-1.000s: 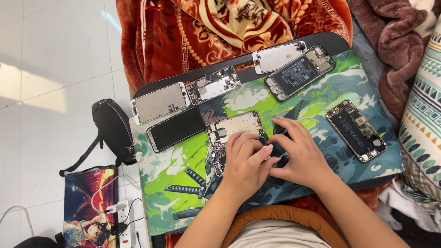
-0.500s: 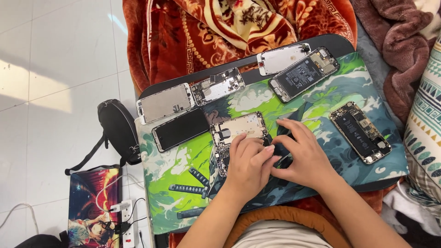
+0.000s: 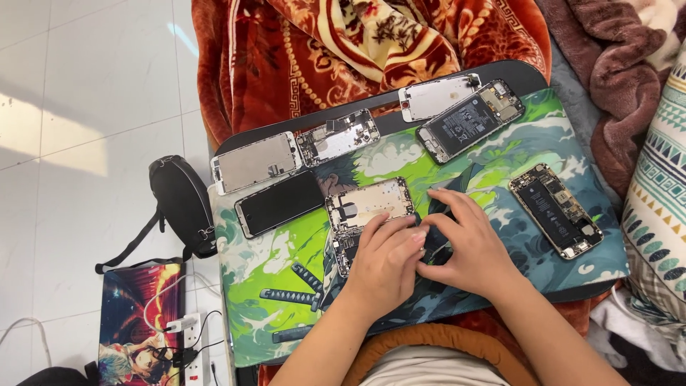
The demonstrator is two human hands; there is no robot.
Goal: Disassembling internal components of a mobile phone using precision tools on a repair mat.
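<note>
The left hand [image 3: 382,268] is laid, fingers curled, on an opened phone frame [image 3: 368,211]. The right hand [image 3: 468,250] is pressed against it on the green mat [image 3: 286,300] (anything pinched cannot be told).

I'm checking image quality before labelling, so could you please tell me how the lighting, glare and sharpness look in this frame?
Head view: even, soft indoor light on the printed mat; a bright sunlit patch washes out the floor tiles at left; the opened phones stay sharp with little glare; left hand and right hand are in focus, casting only faint shadows.

Bare forearms, no sleeves visible
</note>
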